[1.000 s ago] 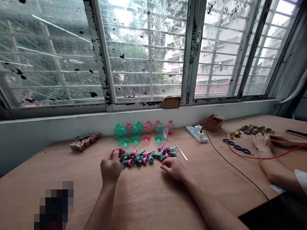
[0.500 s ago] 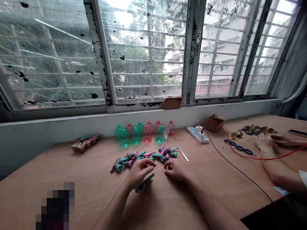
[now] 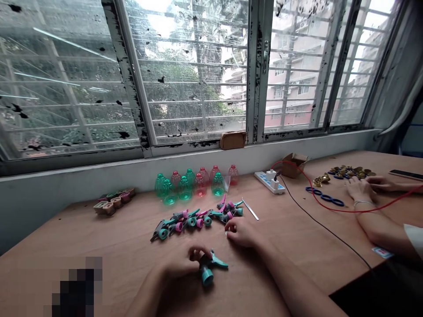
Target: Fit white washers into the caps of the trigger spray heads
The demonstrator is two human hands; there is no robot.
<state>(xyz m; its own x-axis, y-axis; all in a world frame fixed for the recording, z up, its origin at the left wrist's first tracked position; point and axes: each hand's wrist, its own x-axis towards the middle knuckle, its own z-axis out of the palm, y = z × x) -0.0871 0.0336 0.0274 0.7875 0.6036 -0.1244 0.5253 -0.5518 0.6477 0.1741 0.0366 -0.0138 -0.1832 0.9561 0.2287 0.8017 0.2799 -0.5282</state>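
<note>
My left hand (image 3: 183, 264) is low in the middle of the head view, its fingers curled on the grey body of a spray trigger head (image 3: 207, 276). The teal collar points down toward me and the teal lever sticks out to the right. My right hand (image 3: 243, 232) rests on the table farther forward, fingers closed in a pinch. A tiny whitish bit shows at those fingertips, too small to name. Just beyond both hands lies a row of spray trigger heads (image 3: 191, 221) in grey, teal and pink.
Green and pink clear bottles (image 3: 185, 189) stand by the wall. Tweezers (image 3: 250, 209) lie right of the trigger heads. A power strip (image 3: 269, 182) has dark and red cables crossing the table. On the right, another person's hands (image 3: 360, 191) are among gold and blue parts.
My left hand has come down and nearer me, closing on the spray trigger head, which has turned and shifted right. My right hand keeps its pinch. The view has tilted slightly.
</note>
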